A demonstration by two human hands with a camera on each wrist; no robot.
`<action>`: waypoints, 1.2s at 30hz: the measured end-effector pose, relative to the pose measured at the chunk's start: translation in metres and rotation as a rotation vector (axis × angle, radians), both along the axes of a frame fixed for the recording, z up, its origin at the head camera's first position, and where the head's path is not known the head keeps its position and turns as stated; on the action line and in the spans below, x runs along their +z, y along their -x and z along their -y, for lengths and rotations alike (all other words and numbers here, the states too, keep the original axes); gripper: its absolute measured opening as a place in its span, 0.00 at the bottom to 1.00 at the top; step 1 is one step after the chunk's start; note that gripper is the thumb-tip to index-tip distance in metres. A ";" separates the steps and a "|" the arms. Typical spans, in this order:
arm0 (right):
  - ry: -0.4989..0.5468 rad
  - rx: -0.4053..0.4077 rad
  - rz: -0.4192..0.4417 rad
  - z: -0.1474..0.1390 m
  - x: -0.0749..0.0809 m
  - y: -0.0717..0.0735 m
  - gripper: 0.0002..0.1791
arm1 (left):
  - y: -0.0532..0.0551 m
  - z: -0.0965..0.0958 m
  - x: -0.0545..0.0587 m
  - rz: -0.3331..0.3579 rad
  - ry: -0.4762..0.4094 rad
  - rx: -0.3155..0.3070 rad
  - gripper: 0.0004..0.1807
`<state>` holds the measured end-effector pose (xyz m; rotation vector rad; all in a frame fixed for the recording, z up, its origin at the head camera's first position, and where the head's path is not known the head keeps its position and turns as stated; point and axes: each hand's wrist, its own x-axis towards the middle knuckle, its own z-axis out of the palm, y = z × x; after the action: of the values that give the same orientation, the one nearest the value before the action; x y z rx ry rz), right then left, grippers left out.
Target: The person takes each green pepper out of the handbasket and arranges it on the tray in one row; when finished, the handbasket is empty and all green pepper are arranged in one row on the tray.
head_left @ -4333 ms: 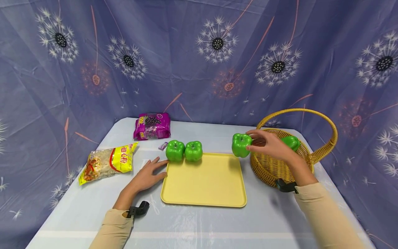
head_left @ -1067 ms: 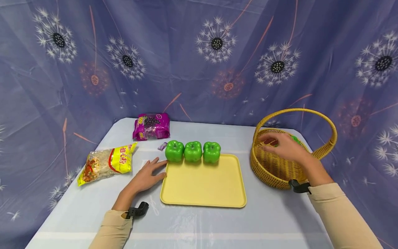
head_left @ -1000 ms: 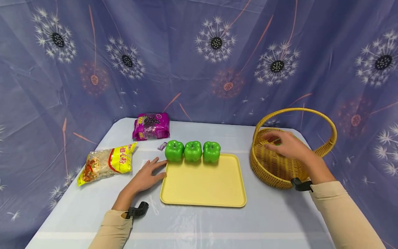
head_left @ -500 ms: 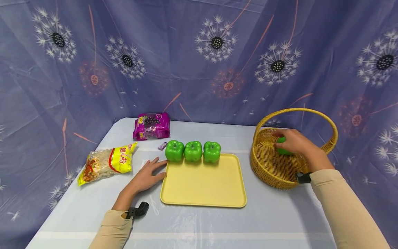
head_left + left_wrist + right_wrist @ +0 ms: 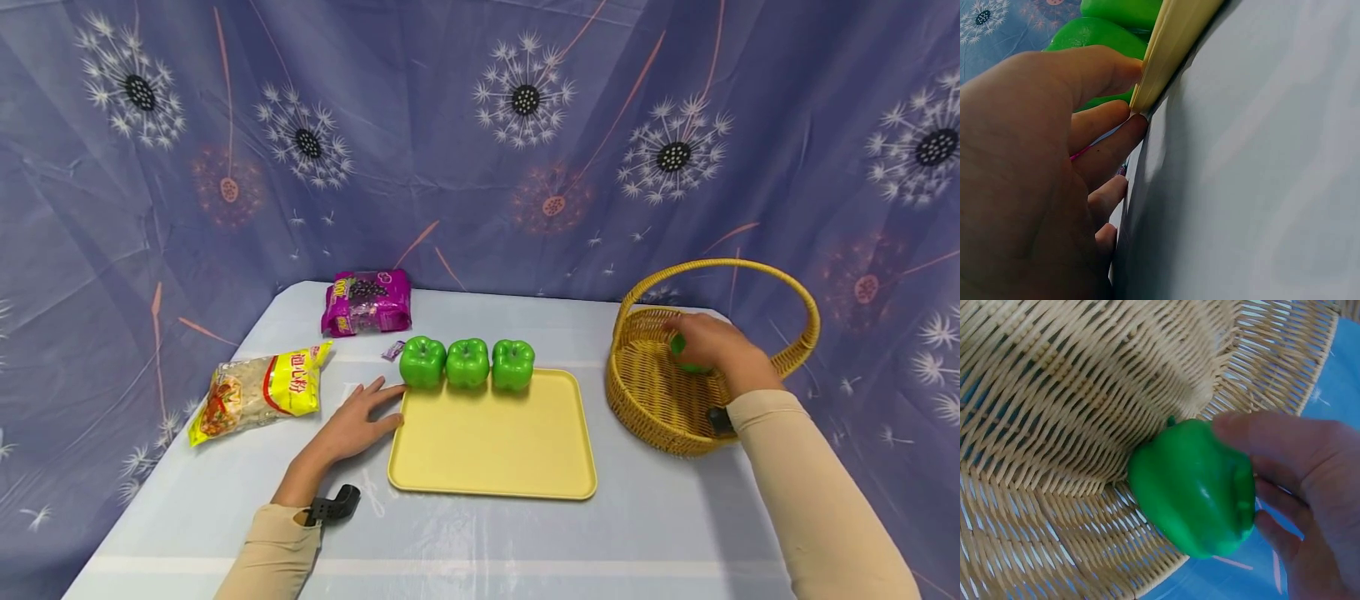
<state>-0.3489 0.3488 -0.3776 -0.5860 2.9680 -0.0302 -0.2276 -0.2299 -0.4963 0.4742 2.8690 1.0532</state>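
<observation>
My right hand [image 5: 711, 342] is inside the wicker basket [image 5: 645, 417] at the right. Its thumb and fingers hold a green bell pepper [image 5: 1191, 487] against the basket's woven side, the thumb on its upper part in the right wrist view. Three more bell peppers stand in a row along the back edge of the yellow tray [image 5: 491, 450]: a left one [image 5: 422, 362], a middle one [image 5: 467, 363] and a right one [image 5: 513, 365]. With fingers spread and relaxed, my left hand [image 5: 358, 423] touches the tray's left rim, thumb and fingertips right at the edge.
A yellow-and-clear food bag [image 5: 258, 392] lies left of my left hand. Behind it, near the curtain [image 5: 450, 167], sits a purple bag [image 5: 367, 304] with a grape picture. One small purple wrapped piece [image 5: 393, 351] lies by the left pepper. The basket's tall handle [image 5: 720, 263] arches over its opening.
A third bell pepper, earlier carried by my right hand, now stands in the row. My right hand has moved back into the basket and grasped another pepper. The left hand stays put.
</observation>
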 end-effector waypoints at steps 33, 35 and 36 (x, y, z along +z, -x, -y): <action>0.134 -0.045 0.020 -0.004 0.000 0.000 0.40 | -0.001 0.000 0.002 -0.020 -0.001 -0.001 0.29; 0.162 -0.044 0.013 -0.005 -0.002 -0.002 0.41 | -0.001 0.000 0.002 -0.015 -0.004 -0.004 0.29; 0.177 -0.047 0.015 -0.006 -0.003 -0.003 0.41 | -0.001 -0.001 0.002 -0.011 -0.005 -0.004 0.29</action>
<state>-0.3457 0.3552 -0.3804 -0.5318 2.9841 -0.3021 -0.2267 -0.2294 -0.4942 0.4875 2.8749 1.0602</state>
